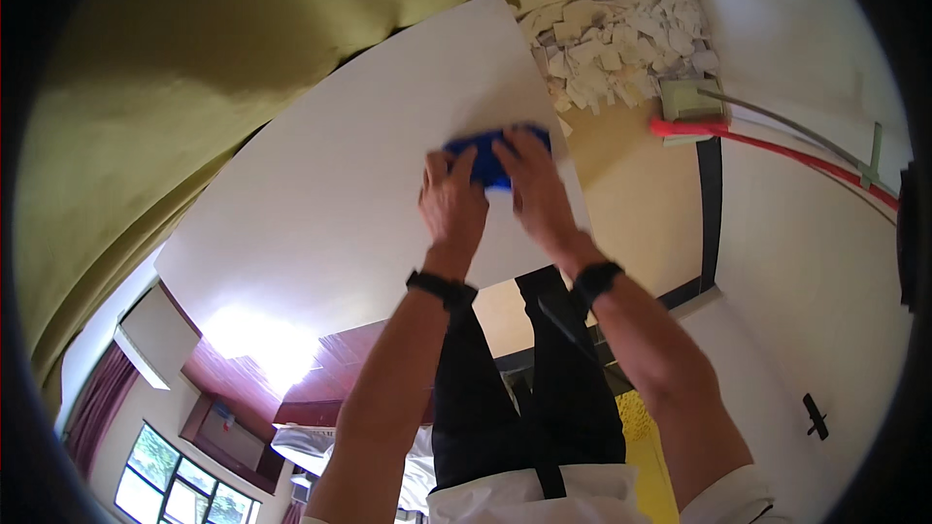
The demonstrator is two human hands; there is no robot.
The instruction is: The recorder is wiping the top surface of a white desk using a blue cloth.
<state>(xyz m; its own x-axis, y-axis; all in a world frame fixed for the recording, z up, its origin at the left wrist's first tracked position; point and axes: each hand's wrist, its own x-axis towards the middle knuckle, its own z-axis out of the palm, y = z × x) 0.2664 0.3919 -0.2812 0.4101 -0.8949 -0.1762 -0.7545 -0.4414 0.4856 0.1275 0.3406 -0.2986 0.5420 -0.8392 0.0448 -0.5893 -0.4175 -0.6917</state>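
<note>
A small dark-blue item (492,170), soft-edged and a little blurred, lies over the white board (320,165). I cannot make out its exact kind. My left hand (452,202) has curled fingers on its left side. From the right, my right hand (537,182) reaches over its top with bent fingers. Both hands touch it at once, close together near the board's right edge. The fingers cover parts of the blue item. Each wrist wears a black band.
Torn pale scraps (621,44) lie heaped beyond the board on a tan surface (646,194). A red cable (777,143) runs by a pale-green box (682,102) along the white wall. An olive-yellow curtain (184,68) hangs along the far left edge.
</note>
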